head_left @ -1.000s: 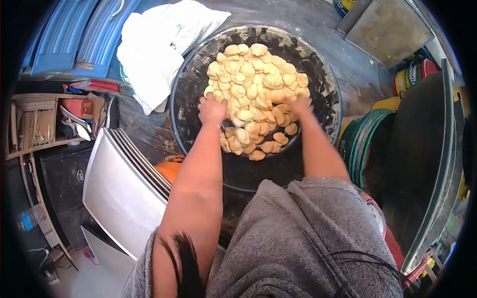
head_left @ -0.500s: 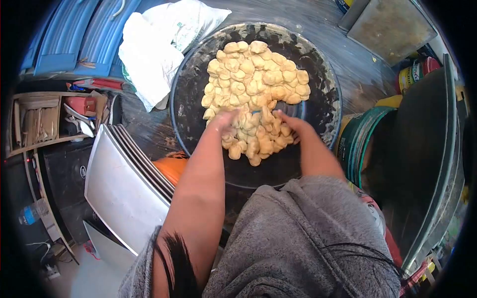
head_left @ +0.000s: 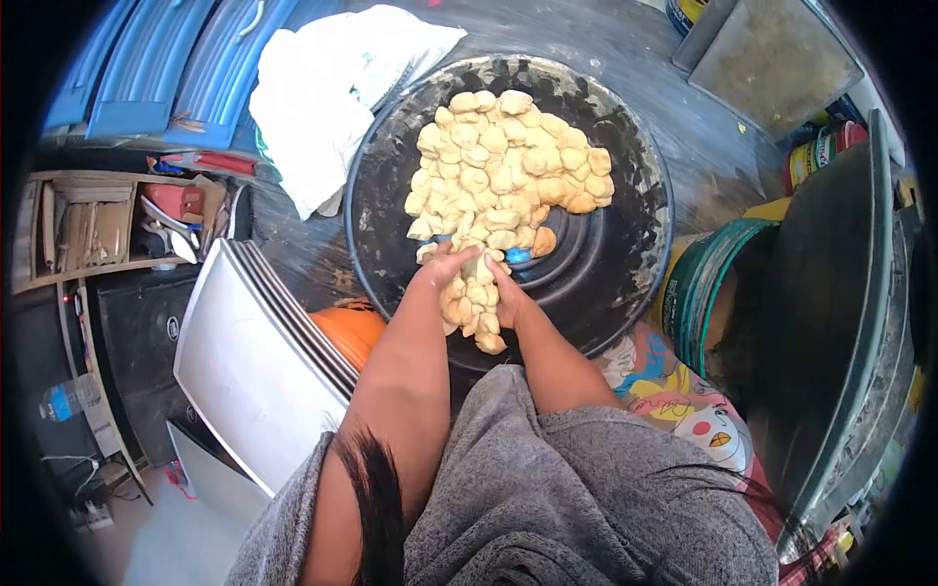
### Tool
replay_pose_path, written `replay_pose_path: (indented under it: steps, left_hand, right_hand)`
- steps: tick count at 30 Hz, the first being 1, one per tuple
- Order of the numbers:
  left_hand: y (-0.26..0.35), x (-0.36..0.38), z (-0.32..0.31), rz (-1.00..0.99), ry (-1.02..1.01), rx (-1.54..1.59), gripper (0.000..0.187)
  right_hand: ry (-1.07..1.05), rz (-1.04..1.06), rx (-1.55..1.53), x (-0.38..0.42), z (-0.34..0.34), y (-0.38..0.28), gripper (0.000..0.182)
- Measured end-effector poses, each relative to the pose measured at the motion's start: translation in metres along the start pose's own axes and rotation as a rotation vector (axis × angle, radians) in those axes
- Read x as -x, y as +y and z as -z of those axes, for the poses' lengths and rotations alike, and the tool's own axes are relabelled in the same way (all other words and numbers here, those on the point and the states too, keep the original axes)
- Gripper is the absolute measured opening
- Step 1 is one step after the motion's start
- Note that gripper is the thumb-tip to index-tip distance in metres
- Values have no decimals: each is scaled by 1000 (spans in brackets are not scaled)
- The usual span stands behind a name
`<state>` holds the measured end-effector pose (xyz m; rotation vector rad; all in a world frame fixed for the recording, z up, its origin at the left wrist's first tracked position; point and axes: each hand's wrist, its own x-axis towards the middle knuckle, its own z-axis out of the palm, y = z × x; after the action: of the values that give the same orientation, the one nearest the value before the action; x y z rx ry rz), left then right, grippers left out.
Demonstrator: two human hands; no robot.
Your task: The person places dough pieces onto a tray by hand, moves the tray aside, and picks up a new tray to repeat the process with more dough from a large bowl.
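Observation:
A large heap of pale yellow dough pieces (head_left: 489,156) lies in a wide black basin (head_left: 625,234). Toward the near side of the basin, a clump of the same dough pieces (head_left: 473,298) is pressed between my hands. My left hand (head_left: 445,269) grips the clump from the left, thumb across its top. From the right, my right hand (head_left: 508,295) is closed against it; some of its fingers are hidden by the dough. Just beyond my right hand, a small blue patch (head_left: 518,256) shows on the basin floor beside a darker orange dough piece (head_left: 543,241).
Left of the basin stand stacked white trays (head_left: 254,361) and an orange object (head_left: 350,334). A white sack (head_left: 313,107) touches the basin's far-left rim. On the right are a green tub (head_left: 718,283) and a large dark upright basin (head_left: 831,322). Blue plastic items (head_left: 147,78) stand far left.
My hands have come closer together, the right moving left, squeezing the loose dough between them into a narrower clump. More basin floor and a printed cloth now show at right.

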<state>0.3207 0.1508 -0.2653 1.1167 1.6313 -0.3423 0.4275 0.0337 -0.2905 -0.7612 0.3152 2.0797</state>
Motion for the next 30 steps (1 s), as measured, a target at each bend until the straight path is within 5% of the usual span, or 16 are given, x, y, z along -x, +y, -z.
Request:
replay_pose_path:
  steps: [3,5,13,15,19,21,24,25,26,27,28,30]
  left_hand:
    - [25,25,14,-96,21,-118,92]
    - [41,20,32,-121,-177,-223,90]
    - [133,182,108,-677,324,-213,72]
    - [127,273,127,-635,495,-114,73]
    - [67,381,172,-622,561,79,74]
    - [20,410,179,-656,747,199,63]
    - [-66,379,195,-645,849,198,68]
    - [-95,378,183,-607,874,169,62]
    - [-130,348,180,-654,938,-324,55]
    - [-151,327,164,-411,878,97,52]
    - [-165,355,145,-314,920,25,51]
    - [-198,341,151,-369,929,32,51]
  right_hand:
    - [-81,91,-37,7,-18,-2,74]
    - [-99,64,-44,27,-51,-21,70]
    - [-225,356,256,120,-199,-86,58]
    - [-307,434,387,157,-251,-75,60]
    - [-433,378,528,194,-329,-19,62]
    - [-477,274,642,197,-353,17,62]
    - [-432,241,899,175,-359,74,66]
    - [-389,279,1018,159,-354,90,69]
    - [-243,490,1358,118,-331,105,74]
    - [-78,714,1683,89,-314,118,79]
    - [-91,710,1699,104,-317,130,79]
    - [330,558,1990,144,-339,147,87]
